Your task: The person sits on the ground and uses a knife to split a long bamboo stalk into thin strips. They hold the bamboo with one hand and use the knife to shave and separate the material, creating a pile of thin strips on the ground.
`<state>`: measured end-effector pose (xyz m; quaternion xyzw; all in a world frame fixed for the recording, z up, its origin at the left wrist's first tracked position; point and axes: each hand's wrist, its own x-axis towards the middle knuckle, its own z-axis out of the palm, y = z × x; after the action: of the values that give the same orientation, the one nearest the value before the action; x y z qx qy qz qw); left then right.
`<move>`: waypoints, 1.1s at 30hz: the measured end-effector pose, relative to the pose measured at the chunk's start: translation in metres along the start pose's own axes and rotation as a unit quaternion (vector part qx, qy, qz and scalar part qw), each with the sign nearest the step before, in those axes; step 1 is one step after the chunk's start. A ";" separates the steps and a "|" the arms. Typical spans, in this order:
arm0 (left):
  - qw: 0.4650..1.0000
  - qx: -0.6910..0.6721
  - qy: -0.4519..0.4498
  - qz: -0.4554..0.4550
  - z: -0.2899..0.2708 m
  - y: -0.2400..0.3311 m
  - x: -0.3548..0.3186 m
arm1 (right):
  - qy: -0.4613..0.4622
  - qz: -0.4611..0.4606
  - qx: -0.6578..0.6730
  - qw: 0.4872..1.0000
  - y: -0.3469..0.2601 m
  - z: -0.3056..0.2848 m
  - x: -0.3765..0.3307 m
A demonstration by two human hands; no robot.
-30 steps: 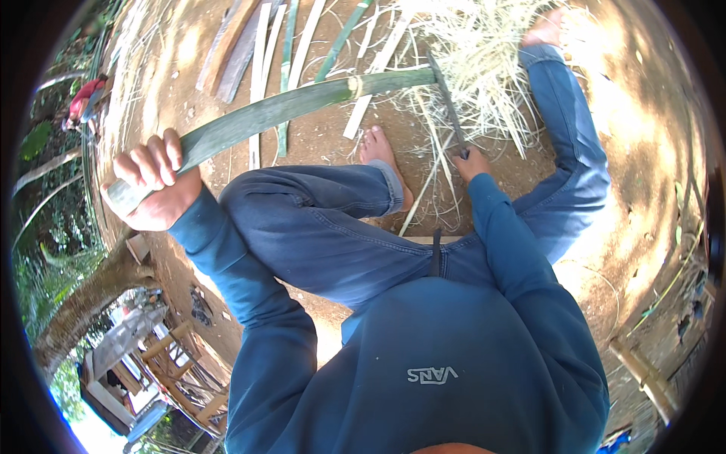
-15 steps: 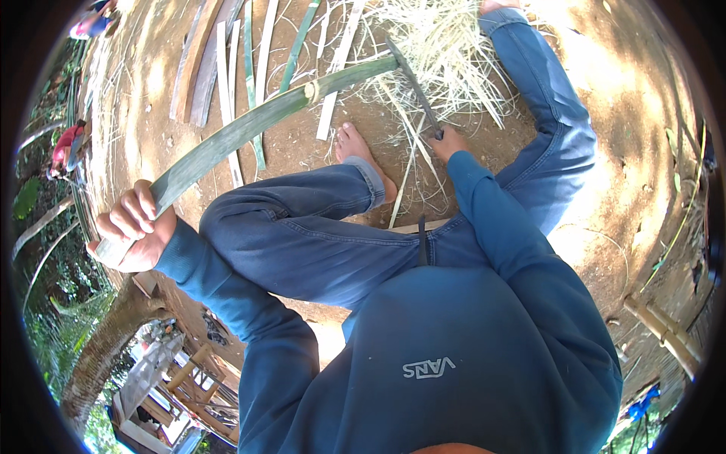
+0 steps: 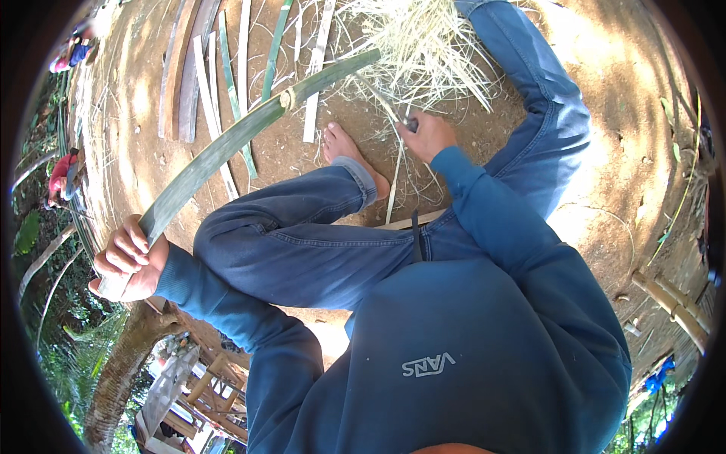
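Your left hand (image 3: 125, 257) grips the near end of the long green split bamboo stalk (image 3: 227, 144), which runs away rightward across the dirt ground (image 3: 620, 151) before your bent knee. Beyond it, flat bamboo slats (image 3: 204, 68) lie side by side toward the far left; the pile of pale bamboo shavings (image 3: 423, 45) sits right of them, just beyond your right hand (image 3: 427, 135).

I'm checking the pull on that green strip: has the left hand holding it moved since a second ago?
Yes. The left hand, gripping the green bamboo strip, has drawn back, away from the bare foot.

Green bamboo strip (image 3: 227, 147), pale straw shavings (image 3: 423, 45), blue jeans (image 3: 302, 234).

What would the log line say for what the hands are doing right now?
left hand: grips green bamboo strip | right hand: closed on small dark handle, unclear | bare foot: on dirt
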<state>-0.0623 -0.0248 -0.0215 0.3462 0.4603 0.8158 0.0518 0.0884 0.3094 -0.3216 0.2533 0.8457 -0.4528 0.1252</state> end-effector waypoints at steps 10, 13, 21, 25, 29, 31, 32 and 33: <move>0.999 -0.017 -0.025 -0.015 -0.002 -0.001 0.002 | 0.011 -0.137 0.007 0.990 -0.039 -0.006 -0.031; 0.999 -0.014 -0.036 -0.016 -0.003 0.000 0.001 | -0.002 -0.147 -0.009 0.989 -0.037 -0.014 -0.033; 0.999 -0.016 -0.040 -0.008 0.001 -0.005 0.004 | -0.012 -0.101 -0.034 0.994 -0.022 -0.028 -0.028; 1.000 0.012 -0.017 -0.006 0.002 0.002 0.002 | -0.007 -0.106 -0.033 0.994 -0.023 -0.028 -0.034; 1.000 -0.004 -0.023 -0.009 -0.001 0.000 0.004 | -0.024 -0.049 -0.043 0.998 -0.004 -0.030 -0.010; 0.999 -0.016 -0.040 -0.005 0.002 -0.003 0.002 | -0.043 -0.043 -0.068 0.996 -0.005 -0.036 -0.014; 0.999 -0.014 -0.036 -0.004 0.002 -0.003 0.002 | -0.050 -0.050 -0.072 0.995 -0.009 -0.037 -0.020; 1.000 -0.007 -0.030 -0.003 0.002 -0.004 0.003 | -0.054 -0.058 -0.077 0.994 -0.012 -0.039 -0.022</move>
<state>-0.0637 -0.0202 -0.0222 0.3683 0.4539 0.8083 0.0705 0.1013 0.3293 -0.2814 0.1683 0.8832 -0.4062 0.1634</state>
